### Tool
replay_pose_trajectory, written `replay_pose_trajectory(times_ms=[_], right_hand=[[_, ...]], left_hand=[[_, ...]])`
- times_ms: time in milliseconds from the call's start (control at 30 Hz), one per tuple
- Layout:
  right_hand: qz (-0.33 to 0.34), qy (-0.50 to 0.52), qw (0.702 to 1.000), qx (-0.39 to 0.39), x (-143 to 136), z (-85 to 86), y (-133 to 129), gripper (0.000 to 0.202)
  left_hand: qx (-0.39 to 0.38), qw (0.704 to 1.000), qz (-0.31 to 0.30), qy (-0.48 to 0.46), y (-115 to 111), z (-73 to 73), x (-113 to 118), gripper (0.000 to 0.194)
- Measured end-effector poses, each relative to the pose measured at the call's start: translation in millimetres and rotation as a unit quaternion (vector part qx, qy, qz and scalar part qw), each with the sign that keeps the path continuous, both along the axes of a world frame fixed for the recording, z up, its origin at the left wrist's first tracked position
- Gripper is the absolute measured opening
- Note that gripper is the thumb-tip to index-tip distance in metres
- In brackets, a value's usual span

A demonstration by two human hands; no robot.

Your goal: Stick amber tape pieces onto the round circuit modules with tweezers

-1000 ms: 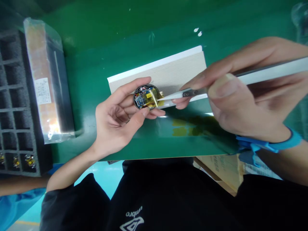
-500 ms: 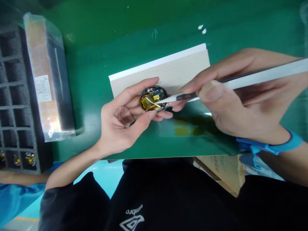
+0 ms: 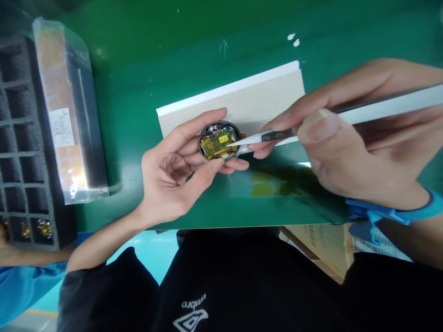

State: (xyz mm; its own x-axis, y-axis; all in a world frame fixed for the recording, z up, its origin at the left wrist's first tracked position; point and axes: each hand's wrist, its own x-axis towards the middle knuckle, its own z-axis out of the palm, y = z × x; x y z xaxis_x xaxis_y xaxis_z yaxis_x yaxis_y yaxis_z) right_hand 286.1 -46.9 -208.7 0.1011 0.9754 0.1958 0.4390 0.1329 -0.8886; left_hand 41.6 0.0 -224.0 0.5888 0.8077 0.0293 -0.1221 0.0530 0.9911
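Observation:
My left hand [image 3: 173, 180] grips the rim of a small round black electronic housing [image 3: 215, 146], thumb below and fingers around and behind it. Inside the housing lies a circuit board covered with yellow film, bearing a small yellow label. My right hand [image 3: 367, 138] is closed around tweezers [image 3: 387, 107] with a metal handle and white tips. Their tips reach in over the middle of the board from the right; whether they pinch anything is too small to tell. A blue wrist strap [image 3: 398, 212] encircles my right wrist.
A beige ribbed pad [image 3: 249, 97] lies beneath and behind my hands on the green mat. Pieces of yellow film [image 3: 263, 184] lie nearer me. To the left are a plastic-wrapped package [image 3: 65, 115] and a black foam tray [image 3: 38, 170], with another person's arm [image 3: 38, 256] beside it.
My right hand and the tweezers have shifted slightly right. The thin white strip that lay across the board no longer shows there. The housing has moved slightly left in my left hand.

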Motion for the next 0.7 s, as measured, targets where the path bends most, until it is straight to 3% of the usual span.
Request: replay_pose_trajectory(times_ms=[167, 700], right_hand=[[0.032, 0.043, 0.998, 0.028, -4.2, 0.1, 2.7, 0.013], [0.014, 0.02, 0.999, 0.043, -4.5, -2.0, 0.7, 0.009]], left_hand=[[0.023, 0.999, 0.015, -0.018, -2.0, 0.0, 1.7, 0.038], [0.019, 1.0, 0.009, -0.011, -0.6, -0.3, -0.8, 0.039]])
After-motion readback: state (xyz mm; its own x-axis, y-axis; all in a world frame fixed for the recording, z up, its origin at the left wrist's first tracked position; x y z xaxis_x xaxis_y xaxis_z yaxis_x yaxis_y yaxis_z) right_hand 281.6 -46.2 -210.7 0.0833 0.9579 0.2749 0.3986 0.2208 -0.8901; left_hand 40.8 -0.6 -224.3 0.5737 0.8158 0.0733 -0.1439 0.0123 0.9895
